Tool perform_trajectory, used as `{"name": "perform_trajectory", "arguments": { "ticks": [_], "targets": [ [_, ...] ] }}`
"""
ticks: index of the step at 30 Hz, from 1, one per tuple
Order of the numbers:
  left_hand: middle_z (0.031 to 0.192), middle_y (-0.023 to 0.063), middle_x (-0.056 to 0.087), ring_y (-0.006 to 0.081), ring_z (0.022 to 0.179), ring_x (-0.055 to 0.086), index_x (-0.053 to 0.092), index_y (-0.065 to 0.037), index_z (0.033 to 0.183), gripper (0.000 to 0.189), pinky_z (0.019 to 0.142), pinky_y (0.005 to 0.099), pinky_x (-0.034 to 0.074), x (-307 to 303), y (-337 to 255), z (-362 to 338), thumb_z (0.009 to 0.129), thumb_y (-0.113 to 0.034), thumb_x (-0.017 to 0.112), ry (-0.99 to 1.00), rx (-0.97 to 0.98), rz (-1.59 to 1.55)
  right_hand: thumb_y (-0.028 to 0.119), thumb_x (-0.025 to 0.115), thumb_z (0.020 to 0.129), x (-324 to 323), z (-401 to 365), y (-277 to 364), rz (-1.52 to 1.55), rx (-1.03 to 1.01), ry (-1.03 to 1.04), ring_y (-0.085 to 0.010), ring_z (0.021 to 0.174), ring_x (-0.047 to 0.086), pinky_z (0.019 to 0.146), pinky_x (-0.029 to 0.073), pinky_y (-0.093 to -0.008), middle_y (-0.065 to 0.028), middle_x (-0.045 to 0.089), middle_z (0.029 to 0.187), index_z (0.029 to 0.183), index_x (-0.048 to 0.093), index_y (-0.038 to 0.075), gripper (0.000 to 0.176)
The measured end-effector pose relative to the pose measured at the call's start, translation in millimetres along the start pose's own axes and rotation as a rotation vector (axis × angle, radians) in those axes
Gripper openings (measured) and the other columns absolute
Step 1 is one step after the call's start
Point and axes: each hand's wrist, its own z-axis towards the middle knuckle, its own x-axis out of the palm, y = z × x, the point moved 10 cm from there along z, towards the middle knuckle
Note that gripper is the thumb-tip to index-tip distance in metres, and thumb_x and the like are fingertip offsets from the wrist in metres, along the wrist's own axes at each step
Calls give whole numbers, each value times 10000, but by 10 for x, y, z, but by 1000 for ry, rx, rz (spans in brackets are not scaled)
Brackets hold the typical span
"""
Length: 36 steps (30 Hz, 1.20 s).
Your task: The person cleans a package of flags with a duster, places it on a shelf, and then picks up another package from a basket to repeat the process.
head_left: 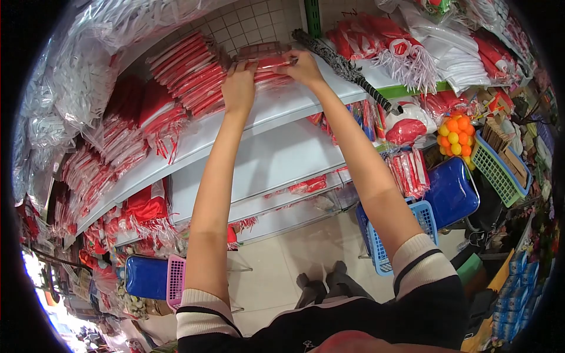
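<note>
Both arms stretch forward to the upper shelf. There, a small pile of flat red packets in clear plastic [272,63] lies between my two hands. My left hand [239,87] has its fingers bent over the left end of the pile. At the other end, my right hand [304,69] grips the packets, thumb and fingers drawn together. Directly left of my left hand rises a taller stack of red and white plastic-wrapped packets [191,73]. A black and grey feather duster [338,65] with a striped handle lies just right of my right hand.
The white shelf [265,112] has lower tiers beneath it. Red and white fringed goods [406,56] sit at the right. Below are a blue basket [422,220], a blue stool [450,191], a green basket [497,167], a pink basket [176,279] and orange and yellow balls [456,135].
</note>
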Motion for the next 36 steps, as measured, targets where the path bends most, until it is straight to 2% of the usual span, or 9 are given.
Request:
{"name": "perform_trajectory", "arguments": {
  "ticks": [5,11,14,20,28,29,30,33,36],
  "targets": [
    [1120,56,576,253,946,589,614,-206,1134,353,812,452,422,32,-37,-21,807,-111,517,0,32,98,53,611,597,4,11,-166,96,-100,18,-254,760,653,704,493,-332,-140,676,832,893,672,12,306],
    [1172,63,499,250,956,578,594,-278,1163,431,805,458,383,32,-6,-60,792,-75,514,130,-81,141,45,605,662,-86,28,-437,384,116,-82,-214,752,653,694,486,-299,-159,674,804,932,651,-33,284],
    [1175,64,486,260,968,564,591,-287,1167,461,795,460,389,97,12,-45,777,-51,517,136,-96,88,33,597,685,192,13,-645,418,279,-17,-192,760,644,684,480,-283,-158,672,825,968,627,-70,302],
    [1169,55,489,278,999,537,597,-278,1156,451,804,474,393,1,-39,-83,771,-53,531,121,-124,38,23,609,680,257,162,-791,709,285,5,-162,826,628,693,473,-270,-155,669,859,988,614,-93,329],
    [1201,22,510,299,1069,492,554,-292,1196,421,855,537,373,-106,-42,-122,798,-157,536,73,-121,360,151,581,801,140,-71,-215,256,295,282,-257,900,587,815,446,-303,-178,614,998,1131,552,-50,388],
    [1212,17,511,301,1096,476,544,-295,1207,419,865,539,370,-164,-63,-131,806,-176,534,57,-156,400,167,577,802,8,-127,-173,76,183,58,-274,937,568,811,446,-312,-185,589,1025,1128,555,-29,380],
    [1233,13,512,286,1088,487,541,-308,1212,408,851,510,384,-284,-118,-185,821,-195,528,-16,-178,381,182,574,804,-139,-260,-123,-122,75,-160,-291,974,548,807,445,-322,-192,564,1051,1125,559,-8,373],
    [1184,38,558,269,1074,494,571,-246,1192,346,851,444,396,-653,-453,-509,855,-196,511,-249,-205,-6,87,587,747,-672,-1115,271,95,-75,-203,-325,980,520,811,444,-345,-172,522,1016,1032,570,24,293],
    [1070,90,600,268,1008,526,628,-93,1061,241,876,405,379,-574,-1271,-1092,841,-122,534,-227,-125,-377,-39,559,699,-1179,-2220,304,119,-49,-203,-307,908,531,779,440,-333,-155,517,953,934,580,18,242]
  ]
}}
